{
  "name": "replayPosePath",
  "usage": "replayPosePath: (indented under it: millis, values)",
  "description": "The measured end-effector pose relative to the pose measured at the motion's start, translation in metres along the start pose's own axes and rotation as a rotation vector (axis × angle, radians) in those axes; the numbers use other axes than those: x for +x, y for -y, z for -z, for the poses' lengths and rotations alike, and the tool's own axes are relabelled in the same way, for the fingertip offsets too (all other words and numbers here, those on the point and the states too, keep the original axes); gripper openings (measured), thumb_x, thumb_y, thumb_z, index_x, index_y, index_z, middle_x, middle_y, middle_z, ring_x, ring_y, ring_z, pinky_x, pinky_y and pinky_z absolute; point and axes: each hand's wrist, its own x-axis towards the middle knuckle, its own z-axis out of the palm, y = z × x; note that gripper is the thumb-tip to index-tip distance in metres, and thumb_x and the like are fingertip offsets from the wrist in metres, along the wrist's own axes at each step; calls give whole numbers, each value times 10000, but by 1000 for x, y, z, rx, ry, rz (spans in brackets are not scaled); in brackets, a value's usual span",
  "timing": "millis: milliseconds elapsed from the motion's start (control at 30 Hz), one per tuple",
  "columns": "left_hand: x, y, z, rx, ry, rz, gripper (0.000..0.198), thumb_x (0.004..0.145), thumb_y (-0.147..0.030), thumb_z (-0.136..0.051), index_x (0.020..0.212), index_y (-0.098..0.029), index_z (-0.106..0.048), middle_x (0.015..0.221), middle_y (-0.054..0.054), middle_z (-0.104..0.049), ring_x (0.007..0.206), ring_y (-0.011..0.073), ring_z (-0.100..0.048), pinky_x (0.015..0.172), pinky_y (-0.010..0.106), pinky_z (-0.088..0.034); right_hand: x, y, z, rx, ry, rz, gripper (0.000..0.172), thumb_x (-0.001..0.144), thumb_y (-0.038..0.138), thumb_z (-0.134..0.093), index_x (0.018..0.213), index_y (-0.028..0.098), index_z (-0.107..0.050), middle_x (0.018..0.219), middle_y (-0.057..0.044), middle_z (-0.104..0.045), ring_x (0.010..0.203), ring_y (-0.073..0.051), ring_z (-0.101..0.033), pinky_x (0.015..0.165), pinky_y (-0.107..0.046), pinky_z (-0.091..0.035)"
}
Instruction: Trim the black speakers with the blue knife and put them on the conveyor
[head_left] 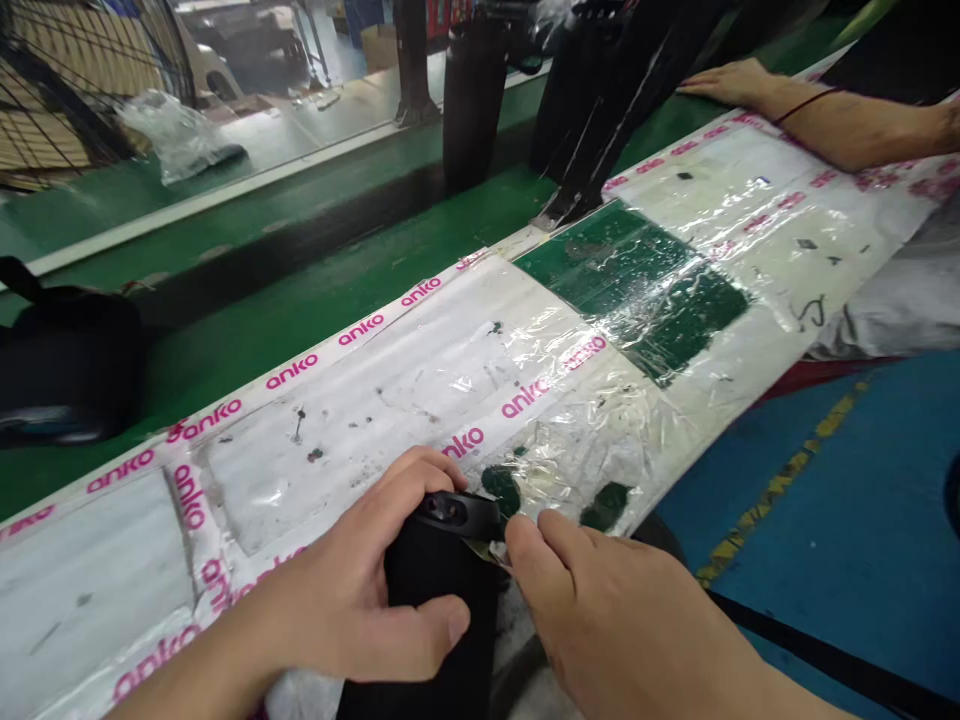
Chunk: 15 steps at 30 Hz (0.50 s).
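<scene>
A black item (pixel 439 600) with straight dark sides and a hard, glossy top piece (pixel 457 514) with small round recesses stands at the near edge of the table, close to me. My left hand (pixel 375 580) grips it, fingers curled over the top piece and thumb against the dark side. My right hand (pixel 600 610) is closed at the right end of the top piece, with its fingertips pinched together there. A thin pale edge shows beside those fingertips; what they hold is mostly hidden.
White film with pink "anko" print (pixel 360 330) covers the table. Beyond it runs a green belt (pixel 300 270) with black items (pixel 472 110) on it and a dark post (pixel 600 120). Another person's forearm (pixel 840 125) rests at upper right. Blue floor (pixel 825 560) lies right.
</scene>
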Motion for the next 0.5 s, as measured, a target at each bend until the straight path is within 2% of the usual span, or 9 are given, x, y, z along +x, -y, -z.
replayPosePath:
  millis: [67, 167, 267, 333, 400, 433, 500]
  values:
    - [0, -3, 0, 28, 12, 22, 441, 758, -170, -683, 1148, -284, -513, 1241, 35, -502, 1159, 256, -515, 955, 359, -482, 5, -2, 6, 21, 141, -8, 539, 624, 94, -595, 1146, 202, -511, 741, -20, -669, 465, -209, -630, 417, -309, -205]
    - [2, -6, -2, 67, 17, 43, 426, 792, -188, -671, 1169, -281, -494, 1225, 29, -505, 1110, 234, -532, 946, 362, -485, 25, -6, 28, 33, 498, -14, 493, 665, 72, -637, 1127, 221, -552, 758, -26, -693, 491, -217, -666, 421, -311, -110]
    - [4, -9, -5, 114, -6, 60, 377, 822, -210, -655, 1152, -277, -485, 1187, 27, -513, 1073, 233, -534, 891, 367, -487, 55, -9, 55, 28, 811, -2, 498, 666, 73, -680, 1127, 222, -565, 764, -36, -711, 547, -253, -704, 389, -310, -116]
    - [3, -9, -9, 146, -43, 78, 327, 845, -239, -643, 1125, -277, -479, 1137, 22, -513, 1010, 226, -531, 813, 355, -478, 71, -11, 69, 36, 846, 23, 453, 674, 57, -676, 1082, 230, -579, 719, -11, -702, 558, -250, -707, 380, -310, -145]
    - [1, -8, -12, 173, -92, 77, 296, 858, -275, -639, 1103, -271, -473, 1069, 13, -500, 930, 211, -516, 760, 344, -455, 76, -12, 77, 36, 833, 45, 408, 682, 47, -669, 1029, 243, -583, 719, 0, -705, 562, -235, -702, 383, -313, -157]
    - [0, -7, -13, 189, -103, 66, 287, 853, -286, -645, 1084, -265, -475, 1037, 8, -491, 905, 206, -508, 754, 343, -444, 72, -14, 80, 37, 800, 66, 386, 679, 51, -670, 998, 250, -580, 732, 3, -709, 553, -226, -693, 386, -319, -152]
    - [-4, -4, -13, 218, -116, 50, 275, 833, -285, -655, 1040, -252, -477, 996, 4, -480, 895, 207, -501, 767, 349, -428, 52, -22, 83, 16, 631, 111, 366, 645, 74, -681, 935, 264, -563, 726, 20, -697, 500, -203, -646, 400, -336, -135]
